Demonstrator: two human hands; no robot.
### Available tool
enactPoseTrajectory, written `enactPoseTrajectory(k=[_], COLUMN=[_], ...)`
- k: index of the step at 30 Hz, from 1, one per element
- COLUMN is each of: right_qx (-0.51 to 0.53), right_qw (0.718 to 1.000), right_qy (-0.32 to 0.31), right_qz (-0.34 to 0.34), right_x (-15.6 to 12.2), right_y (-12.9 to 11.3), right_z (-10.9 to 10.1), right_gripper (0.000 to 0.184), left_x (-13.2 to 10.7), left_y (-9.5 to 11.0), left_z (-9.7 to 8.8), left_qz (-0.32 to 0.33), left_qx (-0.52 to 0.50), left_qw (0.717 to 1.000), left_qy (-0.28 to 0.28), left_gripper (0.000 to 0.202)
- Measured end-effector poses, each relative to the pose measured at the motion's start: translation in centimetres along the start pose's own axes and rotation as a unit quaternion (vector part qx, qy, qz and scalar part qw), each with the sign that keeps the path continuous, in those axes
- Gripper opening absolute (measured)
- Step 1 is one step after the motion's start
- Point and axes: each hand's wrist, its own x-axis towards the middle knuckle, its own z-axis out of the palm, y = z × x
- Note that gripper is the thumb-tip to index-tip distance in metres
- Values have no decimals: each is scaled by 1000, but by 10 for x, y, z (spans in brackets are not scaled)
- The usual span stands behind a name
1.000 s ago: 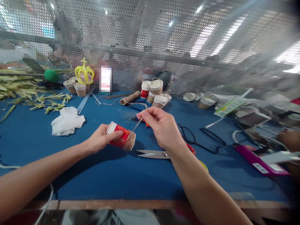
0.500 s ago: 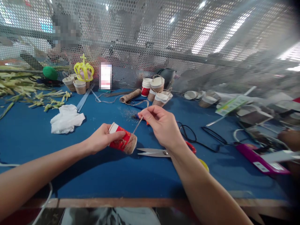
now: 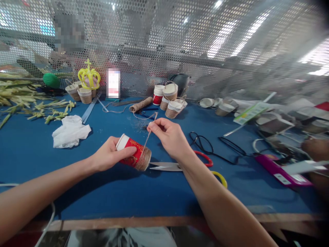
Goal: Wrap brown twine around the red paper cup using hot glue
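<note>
My left hand [image 3: 109, 155] grips a red and white paper cup [image 3: 132, 151], which is tilted on its side above the table. Brown twine is wound around the cup's narrow base end. From there a taut strand of twine [image 3: 146, 140] runs up to my right hand [image 3: 166, 135], pinched between thumb and forefinger. The strand trails on past the fingers towards a roll of twine [image 3: 141, 104] lying farther back. Below my right wrist rest large scissors [image 3: 167, 166] with one red and one yellow handle, their blades pointing at the cup and partly parted.
Twine-wrapped cups [image 3: 170, 91] stand at the back beside a perforated metal screen [image 3: 144, 61]. A crumpled white cloth [image 3: 70, 132] lies left, near dried husks [image 3: 17, 92] and a yellow crown [image 3: 89, 77]. Black cord [image 3: 205, 142] and a purple box [image 3: 280, 170] are on the right.
My right hand has come slightly down and closer to the cup, so the twine strand is shorter. The cup has turned a little in my left hand. The view has shifted slightly.
</note>
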Motion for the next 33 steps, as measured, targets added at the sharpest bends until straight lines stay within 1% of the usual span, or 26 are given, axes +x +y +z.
enactPoseTrajectory(k=[4,11,17,24,29,33], right_qx=[-5,23,5,-24,-43,-60], right_qw=[1000,999,1000,1000,998,997], right_qy=[-4,28,6,-17,-33,-42], right_qz=[-3,-12,-8,4,15,25], right_x=[0,-3,-1,-1,-2,-2], right_y=[-1,-3,-2,-4,-3,-4], right_z=[1,0,2,2,2,2], right_gripper=[18,18,17,18,19,21], left_x=[0,2,0,-3,-5,-7], left_y=[0,0,0,-1,0,1], left_z=[1,1,1,1,2,2], left_qz=[4,-13,-7,22,55,78], left_qx=[-5,7,1,30,37,62], left_qw=[1000,1000,1000,999,998,995], left_qy=[-5,7,-1,-8,-9,-12], left_gripper=[17,21,20,20,17,19])
